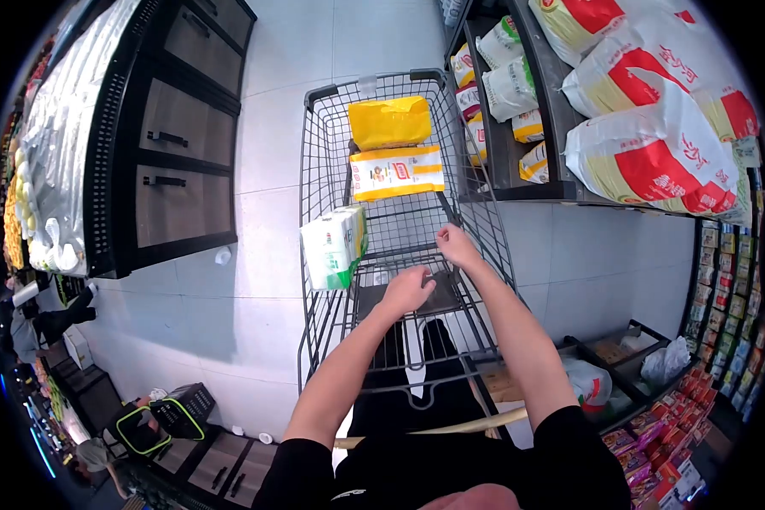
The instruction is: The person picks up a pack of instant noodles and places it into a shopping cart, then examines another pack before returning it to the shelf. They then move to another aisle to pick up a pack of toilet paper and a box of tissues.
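Observation:
A wire shopping cart [313,110] stands in front of me. My left hand [408,291] is over the dark seat flap [374,299], its fingers curled against or just above it; what they hold, if anything, is hidden. Further forward and to the right, my right hand [458,246] is closed near the cart's right side, with nothing I can make out in it. Left of my hands, a white-and-green pack [331,246] leans at the cart's left wall. At the far end of the basket are a yellow-and-white bag [397,172] and a plain yellow bag [389,121].
A shelf [561,170] at the right carries large white-and-red sacks [654,153] and smaller bags [508,89]. A dark cabinet [183,127] lines the left. Black baskets [184,410] and another person [38,327] are at the lower left. Red packets [663,433] lie at the lower right.

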Motion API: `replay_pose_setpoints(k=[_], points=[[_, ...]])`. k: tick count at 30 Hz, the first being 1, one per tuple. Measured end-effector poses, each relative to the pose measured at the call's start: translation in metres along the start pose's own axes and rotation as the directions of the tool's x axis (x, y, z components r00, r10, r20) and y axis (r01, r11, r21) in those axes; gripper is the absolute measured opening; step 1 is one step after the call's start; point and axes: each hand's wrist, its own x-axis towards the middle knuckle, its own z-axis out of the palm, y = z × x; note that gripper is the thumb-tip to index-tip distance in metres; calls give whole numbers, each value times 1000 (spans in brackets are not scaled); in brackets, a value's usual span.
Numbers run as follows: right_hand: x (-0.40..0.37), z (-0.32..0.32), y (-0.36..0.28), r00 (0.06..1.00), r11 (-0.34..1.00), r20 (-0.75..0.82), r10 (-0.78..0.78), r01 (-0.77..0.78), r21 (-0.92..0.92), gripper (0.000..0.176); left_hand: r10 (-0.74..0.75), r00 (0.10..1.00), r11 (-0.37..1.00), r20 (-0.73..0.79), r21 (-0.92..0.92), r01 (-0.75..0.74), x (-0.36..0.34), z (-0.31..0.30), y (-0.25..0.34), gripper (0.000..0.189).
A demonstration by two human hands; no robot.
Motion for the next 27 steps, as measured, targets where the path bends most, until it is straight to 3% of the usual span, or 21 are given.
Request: replay_pose_setpoints(k=[1, 2, 4, 5, 6, 8, 10, 15, 18, 23, 27], points=[[23, 1, 5, 999, 998, -11, 37, -37, -58, 25, -57, 998, 998, 39, -14, 57, 13, 8, -12, 43], [44, 1, 12, 995, 995, -20, 97, -97, 21, 28, -64, 997, 997, 52, -38, 66, 20, 21, -20, 43], [84, -2, 16, 982, 964, -18, 190, -183, 195, 35, -96, 988, 990, 120, 114, 83, 28, 39, -33, 57], [100, -5, 18, 977, 968, -92, 190, -171, 184, 39, -152, 958, 987, 242, 92, 134, 33, 48, -41, 72], [137, 2, 50, 977, 949, -50, 206, -187, 253, 43, -160, 954, 987, 252, 69, 148, 34, 57, -48, 72], [148, -17, 9, 948, 818, 46, 316, -297, 492, 51, -144, 967, 985, 211, 123, 120, 27, 71, -57, 76], [172, -18, 4, 947, 785, 57, 317, -296, 545, 59, -169, 950, 979, 264, 155, 131, 24, 75, -59, 78], [207, -11, 0, 939, 749, 103, 329, -326, 577, 78, -135, 974, 982, 182, 153, 108, 21, 72, -58, 73], [217, -3, 1, 923, 667, 140, 358, -358, 653, 78, -119, 981, 985, 150, 139, 98, 21, 71, -58, 71], [229, 11, 23, 920, 601, 67, 387, -307, 738, 69, -110, 982, 985, 153, 152, 87, 22, 71, -57, 70], [209, 18, 18, 869, 521, 130, 477, -399, 755, 25, -113, 981, 987, 156, 132, 93, 23, 69, -56, 69]])
